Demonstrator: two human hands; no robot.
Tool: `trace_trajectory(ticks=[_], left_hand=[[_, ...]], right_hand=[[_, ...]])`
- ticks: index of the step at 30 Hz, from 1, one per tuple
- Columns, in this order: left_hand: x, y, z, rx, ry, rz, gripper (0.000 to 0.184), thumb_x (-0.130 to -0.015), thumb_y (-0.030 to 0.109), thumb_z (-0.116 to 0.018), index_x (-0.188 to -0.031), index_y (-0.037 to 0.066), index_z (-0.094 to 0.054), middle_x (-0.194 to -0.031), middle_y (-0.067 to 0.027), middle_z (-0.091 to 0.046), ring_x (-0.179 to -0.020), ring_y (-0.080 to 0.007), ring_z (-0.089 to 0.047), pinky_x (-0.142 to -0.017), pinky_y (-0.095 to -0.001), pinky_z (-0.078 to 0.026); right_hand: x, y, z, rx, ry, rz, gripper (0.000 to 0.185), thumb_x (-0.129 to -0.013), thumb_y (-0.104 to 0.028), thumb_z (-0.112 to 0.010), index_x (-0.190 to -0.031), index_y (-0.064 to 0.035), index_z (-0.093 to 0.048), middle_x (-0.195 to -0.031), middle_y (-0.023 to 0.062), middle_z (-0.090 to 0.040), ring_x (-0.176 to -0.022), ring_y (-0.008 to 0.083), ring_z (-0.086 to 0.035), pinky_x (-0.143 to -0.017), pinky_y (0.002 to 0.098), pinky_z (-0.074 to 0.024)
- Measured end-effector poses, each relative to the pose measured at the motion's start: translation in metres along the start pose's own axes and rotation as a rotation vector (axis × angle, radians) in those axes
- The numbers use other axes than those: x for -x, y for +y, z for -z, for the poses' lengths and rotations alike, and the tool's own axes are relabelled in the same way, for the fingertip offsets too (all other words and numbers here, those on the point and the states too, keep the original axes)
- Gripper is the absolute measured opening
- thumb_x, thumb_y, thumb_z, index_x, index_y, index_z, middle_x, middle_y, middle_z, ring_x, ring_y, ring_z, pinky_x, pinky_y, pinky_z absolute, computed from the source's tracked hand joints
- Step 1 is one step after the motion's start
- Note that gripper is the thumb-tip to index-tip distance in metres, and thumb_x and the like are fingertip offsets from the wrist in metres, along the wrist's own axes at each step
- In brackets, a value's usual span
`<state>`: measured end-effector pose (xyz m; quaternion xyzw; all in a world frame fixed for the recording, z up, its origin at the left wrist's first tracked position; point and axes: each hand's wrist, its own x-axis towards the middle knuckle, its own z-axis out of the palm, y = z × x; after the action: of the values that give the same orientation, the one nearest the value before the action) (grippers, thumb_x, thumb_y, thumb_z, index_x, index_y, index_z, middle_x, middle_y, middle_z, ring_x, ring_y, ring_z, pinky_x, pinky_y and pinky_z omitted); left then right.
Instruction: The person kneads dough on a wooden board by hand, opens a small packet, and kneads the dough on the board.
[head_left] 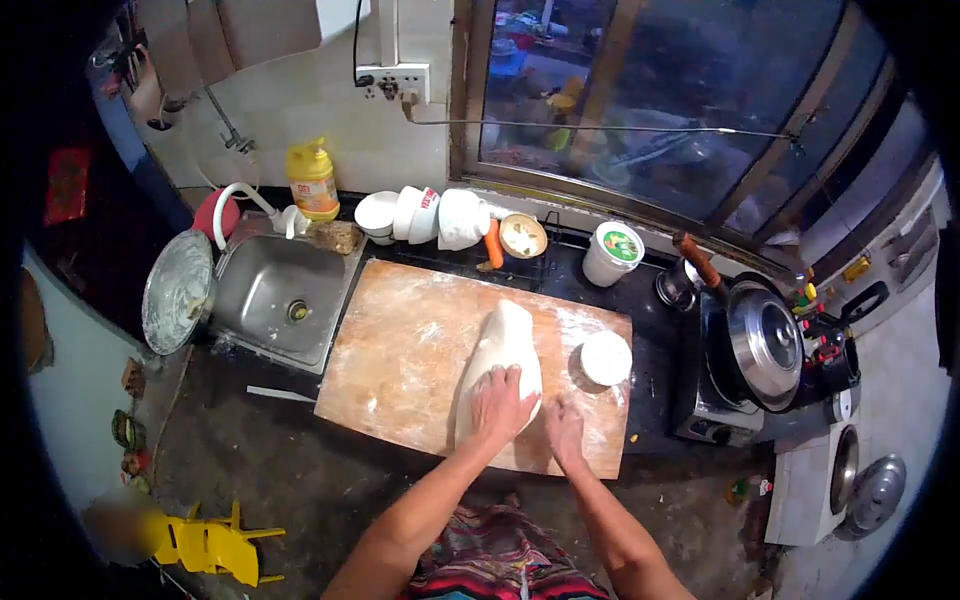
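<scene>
A long, pale lump of dough (510, 345) lies on a floured wooden board (400, 330). My left hand (500, 402) rests on the dough's lower part, palm down, fingers stretched out. Just right of the dough, my right hand (566, 432) is over the board with its fingers curled in; whatever they may hold is hidden. A round white bowl or tub (606, 358), apparently with flour in it, stands on the board above my right hand. White flour is smeared over the wood around the dough.
Left of the board is a steel sink (275, 290), with a large floury metal basin (178, 292) beside it. White bowls (462, 218) and a lidded tub (612, 253) line the back. A lidded wok (765, 340) sits on the stove at right. A yellow chair (215, 545) stands lower left.
</scene>
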<state>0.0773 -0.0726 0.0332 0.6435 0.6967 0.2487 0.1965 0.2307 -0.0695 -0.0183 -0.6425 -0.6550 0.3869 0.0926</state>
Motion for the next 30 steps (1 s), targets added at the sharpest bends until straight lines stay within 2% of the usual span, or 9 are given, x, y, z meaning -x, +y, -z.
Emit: trace_trajectory(ticks=[3, 5, 9, 12, 20, 24, 26, 27, 30], left_hand=[[0.009, -0.009, -0.022, 0.282, 0.124, 0.001, 0.039, -0.087, 0.031, -0.063, -0.113, 0.002, -0.061, -0.108, -0.0209, -0.062, -0.100, -0.0359, -0.061, -0.080, -0.0464, -0.050], [0.012, 0.004, 0.026, 0.442, 0.042, 0.288, 0.033, -0.088, 0.030, -0.061, -0.107, 0.003, -0.063, -0.099, -0.0199, -0.066, -0.092, -0.0340, -0.065, -0.076, -0.0441, -0.051], [-0.014, -0.050, 0.035, 0.428, 0.128, 0.464, 0.023, -0.090, 0.025, -0.059, -0.097, 0.003, -0.066, -0.083, -0.0174, -0.069, -0.076, -0.0282, -0.068, -0.069, -0.0396, -0.051], [-0.069, -0.106, 0.017, 0.587, 0.138, 0.378, 0.028, -0.090, 0.032, -0.059, -0.100, 0.007, -0.067, -0.086, -0.0113, -0.070, -0.081, -0.0239, -0.068, -0.074, -0.0376, -0.050], [-0.226, -0.133, -0.002, 0.344, -0.194, 0.289, 0.065, -0.083, 0.052, -0.066, -0.119, -0.002, -0.058, -0.116, -0.0242, -0.063, -0.108, -0.0326, -0.061, -0.094, -0.0387, -0.047], [-0.243, -0.140, -0.027, 0.486, -0.435, 0.343, 0.080, -0.077, 0.055, -0.071, -0.133, 0.001, -0.052, -0.129, -0.0267, -0.058, -0.122, -0.0357, -0.056, -0.103, -0.0401, -0.042], [-0.226, -0.128, -0.026, 0.461, -0.395, 0.208, 0.064, -0.074, 0.041, -0.076, -0.123, 0.002, -0.060, -0.123, -0.0229, -0.061, -0.114, -0.0326, -0.060, -0.097, -0.0387, -0.046], [-0.216, -0.115, -0.011, 0.439, -0.396, 0.164, 0.058, -0.073, 0.035, -0.078, -0.118, 0.002, -0.062, -0.119, -0.0207, -0.063, -0.108, -0.0305, -0.062, -0.095, -0.0381, -0.048], [-0.165, -0.082, 0.013, 0.259, -0.144, -0.160, 0.045, -0.067, 0.014, -0.075, -0.109, 0.003, -0.065, -0.118, -0.0182, -0.063, -0.109, -0.0333, -0.059, -0.097, -0.0383, -0.046]], right_hand=[[-0.005, -0.034, 0.002, 0.013, 0.473, 0.235, 0.047, -0.094, -0.022, -0.052, -0.136, -0.0022, -0.051, -0.139, 0.0209, -0.050, -0.131, 0.0348, -0.045, -0.107, 0.0446, -0.0361], [-0.030, -0.050, -0.029, 0.104, 0.625, 0.399, 0.051, -0.094, -0.024, -0.052, -0.139, -0.0017, -0.047, -0.146, 0.0230, -0.042, -0.137, 0.0385, -0.037, -0.112, 0.0497, -0.0288], [-0.042, -0.090, -0.037, 0.244, 0.601, 0.353, 0.062, -0.088, -0.036, -0.057, -0.140, -0.0039, -0.047, -0.148, 0.0236, -0.036, -0.137, 0.0443, -0.032, -0.113, 0.0580, -0.0209], [-0.067, -0.098, -0.051, 0.343, 0.540, 0.376, 0.060, -0.087, -0.039, -0.057, -0.138, -0.0078, -0.049, -0.146, 0.0228, -0.038, -0.136, 0.0417, -0.034, -0.111, 0.0608, -0.0206], [-0.151, -0.125, -0.055, 0.331, 0.474, 0.515, 0.052, -0.083, -0.036, -0.059, -0.129, -0.0103, -0.058, -0.140, 0.0135, -0.048, -0.131, 0.0327, -0.041, -0.111, 0.0585, -0.0181], [-0.145, -0.125, -0.042, 0.123, 0.360, 0.502, 0.054, -0.083, -0.038, -0.062, -0.128, -0.0088, -0.059, -0.128, 0.0154, -0.058, -0.126, 0.0317, -0.048, -0.110, 0.0555, -0.0254], [-0.142, -0.104, -0.027, -0.029, 0.185, 0.531, 0.050, -0.086, -0.036, -0.062, -0.126, -0.0064, -0.060, -0.121, 0.0153, -0.062, -0.121, 0.0295, -0.053, -0.109, 0.0493, -0.0308], [-0.116, -0.116, 0.007, -0.590, -0.025, 0.226, 0.040, -0.090, -0.026, -0.062, -0.124, -0.0049, -0.062, -0.117, 0.0129, -0.065, -0.115, 0.0227, -0.058, -0.104, 0.0392, -0.0401], [-0.091, -0.051, 0.060, -0.417, 0.369, 0.135, 0.028, -0.090, -0.014, -0.060, -0.116, -0.0025, -0.064, -0.106, 0.0120, -0.070, -0.094, 0.0203, -0.066, -0.082, 0.0326, -0.0533]])
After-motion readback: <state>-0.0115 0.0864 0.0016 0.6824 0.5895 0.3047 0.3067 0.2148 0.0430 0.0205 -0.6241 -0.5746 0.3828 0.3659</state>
